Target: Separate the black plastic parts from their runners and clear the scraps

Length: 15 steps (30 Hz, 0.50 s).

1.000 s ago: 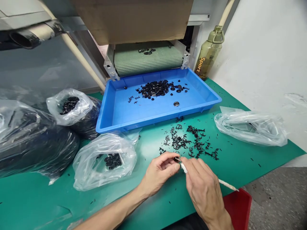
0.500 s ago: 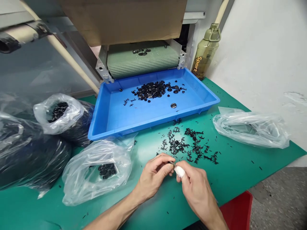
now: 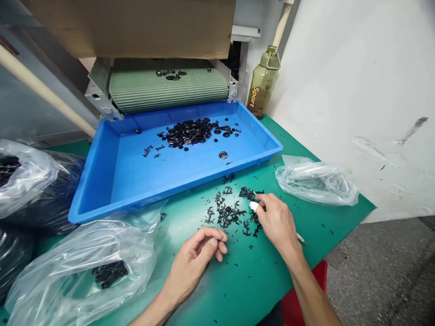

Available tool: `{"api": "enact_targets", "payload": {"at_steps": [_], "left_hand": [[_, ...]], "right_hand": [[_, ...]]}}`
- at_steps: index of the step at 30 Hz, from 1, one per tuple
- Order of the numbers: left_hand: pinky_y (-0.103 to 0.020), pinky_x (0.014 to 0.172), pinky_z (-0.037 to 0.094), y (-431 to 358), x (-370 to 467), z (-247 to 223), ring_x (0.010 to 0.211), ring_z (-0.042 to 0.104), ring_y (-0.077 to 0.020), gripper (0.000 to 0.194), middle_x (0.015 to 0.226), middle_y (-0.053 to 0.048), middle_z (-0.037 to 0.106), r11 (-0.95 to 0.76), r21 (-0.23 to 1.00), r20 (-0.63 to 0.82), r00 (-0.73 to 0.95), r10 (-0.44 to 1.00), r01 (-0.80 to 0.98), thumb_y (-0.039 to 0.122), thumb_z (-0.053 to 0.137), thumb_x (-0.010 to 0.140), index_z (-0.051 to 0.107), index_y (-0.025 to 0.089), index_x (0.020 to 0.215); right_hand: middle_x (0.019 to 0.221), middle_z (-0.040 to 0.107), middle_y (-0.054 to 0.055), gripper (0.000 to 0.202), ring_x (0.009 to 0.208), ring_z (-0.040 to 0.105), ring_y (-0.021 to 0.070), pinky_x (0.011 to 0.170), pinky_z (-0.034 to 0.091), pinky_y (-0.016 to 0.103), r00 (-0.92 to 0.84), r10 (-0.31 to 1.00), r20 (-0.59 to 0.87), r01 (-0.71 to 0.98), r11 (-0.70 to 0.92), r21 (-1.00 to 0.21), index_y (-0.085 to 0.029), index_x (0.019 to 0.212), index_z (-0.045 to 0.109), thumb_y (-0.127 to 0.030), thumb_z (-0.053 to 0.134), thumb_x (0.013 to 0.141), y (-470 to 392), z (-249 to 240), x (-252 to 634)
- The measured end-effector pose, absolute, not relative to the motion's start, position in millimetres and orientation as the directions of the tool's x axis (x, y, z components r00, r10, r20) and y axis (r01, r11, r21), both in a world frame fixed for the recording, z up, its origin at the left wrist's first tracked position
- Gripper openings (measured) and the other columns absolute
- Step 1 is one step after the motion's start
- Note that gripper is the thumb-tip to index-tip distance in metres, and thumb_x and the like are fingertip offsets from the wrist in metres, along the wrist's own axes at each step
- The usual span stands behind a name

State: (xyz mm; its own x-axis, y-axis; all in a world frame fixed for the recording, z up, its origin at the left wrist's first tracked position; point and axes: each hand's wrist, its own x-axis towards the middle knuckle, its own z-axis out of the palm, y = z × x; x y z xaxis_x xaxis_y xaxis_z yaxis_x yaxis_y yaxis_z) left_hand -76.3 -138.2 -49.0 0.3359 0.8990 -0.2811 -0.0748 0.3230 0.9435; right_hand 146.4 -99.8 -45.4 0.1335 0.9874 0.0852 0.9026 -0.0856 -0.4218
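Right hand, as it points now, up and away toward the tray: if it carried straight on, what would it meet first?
The right hand already reaches the scattered black plastic pieces on the green mat. Straight on, it would probably meet the rest of that pile, then the near wall of the blue tray; depth is uncertain.

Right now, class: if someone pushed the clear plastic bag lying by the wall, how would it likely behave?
The clear plastic bag lies crumpled and slumped on the green mat, so it is probably floppy and would deform rather than slide as one piece. It looks nearly empty, so likely very light. Its glossy film may be slippery under fingers.
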Motion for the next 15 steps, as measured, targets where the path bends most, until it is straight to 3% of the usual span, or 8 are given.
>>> {"api": "enact_targets", "payload": {"at_steps": [4,7,10,12,15], "left_hand": [[-0.026,0.067,0.044,-141.4,-73.8,-49.6,0.073,0.056,-0.013,0.016,0.093,-0.005,0.063,0.369,0.901,-0.27,0.373,0.888,-0.228,0.032,0.057,0.091,0.064,0.018,0.09],[-0.024,0.061,0.041,-144.4,-68.6,-48.7,0.069,0.054,-0.0114,0.021,0.094,-0.006,0.064,0.427,0.855,-0.309,0.374,0.875,-0.293,0.035,0.057,0.091,0.063,0.018,0.103],[-0.023,0.058,0.036,-146.6,-63.4,-48.9,0.057,0.049,-0.0076,0.03,0.082,-0.003,0.063,0.449,0.836,-0.322,0.38,0.867,-0.317,0.04,0.059,0.089,0.063,0.015,0.106],[-0.022,0.057,0.034,-147.9,-61.7,-49.9,0.055,0.046,-0.0064,0.03,0.074,-0.001,0.061,0.451,0.824,-0.322,0.371,0.871,-0.343,0.039,0.064,0.087,0.065,0.014,0.103],[-0.022,0.057,0.032,-149.5,-62.1,-52.0,0.055,0.046,-0.006,0.027,0.069,-0.001,0.06,0.469,0.792,-0.334,0.365,0.869,-0.391,0.034,0.067,0.085,0.067,0.013,0.102]], "right_hand": [[0.095,0.06,0.006,0.023,0.078,0.057,0.0177,0.062,0.037,0.026,0.061,0.995,0.084,0.893,-0.016,-0.449,-0.019,0.1,0.064,-0.016,0.045,0.088,-103.3,-39.3,136.7],[0.101,0.06,0.002,0.024,0.085,0.059,0.0157,0.071,0.042,0.024,-0.046,0.996,0.08,0.793,0.086,-0.604,-0.023,0.102,0.062,-0.015,0.044,0.089,-125.8,-28.4,120.1],[0.095,0.06,-0.001,0.022,0.083,0.058,0.0136,0.072,0.043,0.023,-0.14,0.989,0.047,0.648,0.128,-0.75,-0.027,0.096,0.062,-0.015,0.045,0.09,-149.3,-20.4,102.4],[0.094,0.059,-0.001,0.025,0.082,0.058,0.0132,0.072,0.044,0.023,-0.171,0.984,0.039,0.618,0.138,-0.774,-0.028,0.098,0.062,-0.014,0.042,0.09,-159.6,-18.1,95.2],[0.103,0.059,0.002,0.042,0.086,0.06,0.0135,0.073,0.047,0.024,-0.26,0.963,0.066,0.614,0.218,-0.758,-0.028,0.116,0.058,-0.008,0.033,0.088,-167.0,-17.9,94.4]]}}
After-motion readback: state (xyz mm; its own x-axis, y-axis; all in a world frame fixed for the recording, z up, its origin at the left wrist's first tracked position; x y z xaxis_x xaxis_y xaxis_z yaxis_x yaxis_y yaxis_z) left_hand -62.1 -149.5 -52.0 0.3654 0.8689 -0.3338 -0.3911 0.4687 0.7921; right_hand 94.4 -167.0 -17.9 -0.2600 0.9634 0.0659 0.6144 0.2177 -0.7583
